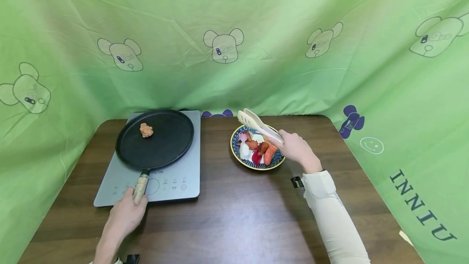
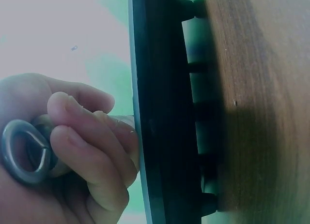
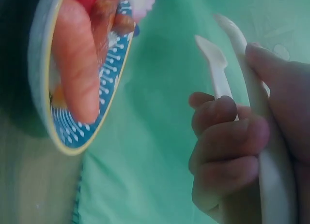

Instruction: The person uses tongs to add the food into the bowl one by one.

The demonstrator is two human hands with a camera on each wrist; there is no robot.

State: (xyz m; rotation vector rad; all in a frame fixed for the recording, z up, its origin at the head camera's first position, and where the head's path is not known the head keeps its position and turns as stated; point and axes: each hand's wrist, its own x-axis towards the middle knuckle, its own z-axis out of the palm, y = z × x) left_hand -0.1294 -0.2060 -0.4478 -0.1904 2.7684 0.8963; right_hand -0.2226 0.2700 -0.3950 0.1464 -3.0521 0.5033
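Note:
My left hand point(image 1: 126, 215) grips the handle point(image 1: 141, 186) of a flat black frying pan point(image 1: 165, 141). In the left wrist view the fingers point(image 2: 92, 161) curl round that handle, which ends in a metal ring point(image 2: 24, 151). A lumpy orange-brown food piece point(image 1: 146, 130) lies in the pan, left of its middle. My right hand point(image 1: 296, 148) holds cream-coloured tongs point(image 1: 258, 125) over a blue patterned plate point(image 1: 238, 157). Between the tong tips point(image 3: 210, 50) nothing shows, and they stand apart. On the plate lie an orange sausage-like piece point(image 3: 77, 64) and several other food pieces.
The pan rests on a silver induction cooker point(image 1: 190, 166) at the left of the wooden table point(image 1: 227, 215). A green curtain point(image 1: 271, 80) with bear drawings surrounds the back and sides. A small pale object point(image 1: 406, 238) sits at the table's right edge.

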